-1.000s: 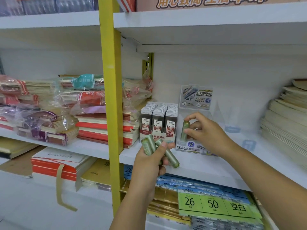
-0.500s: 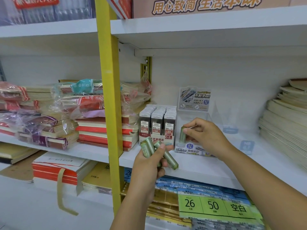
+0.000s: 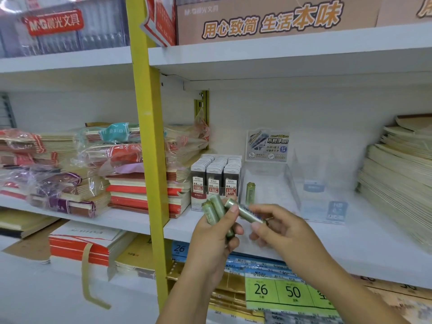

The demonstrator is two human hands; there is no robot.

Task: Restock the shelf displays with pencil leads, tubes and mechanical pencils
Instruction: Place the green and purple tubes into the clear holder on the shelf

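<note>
Head view: left hand (image 3: 215, 237) wrapped round spare green tubes (image 3: 214, 209), right hand (image 3: 282, 230) pinching one angled tube (image 3: 245, 212) touching that bundle, in front of the shelf (image 3: 350, 239). Draw it clear of the bundle first, turn it upright, then seat it in clear display tray (image 3: 287, 176) just beside the lone tube (image 3: 250, 192) standing at its left front, next to the lead boxes (image 3: 215, 181).

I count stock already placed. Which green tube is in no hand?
The green tube standing upright in the clear display box, beside the lead packs. The other tubes are slanted, held in the left hand and right hand.
</note>
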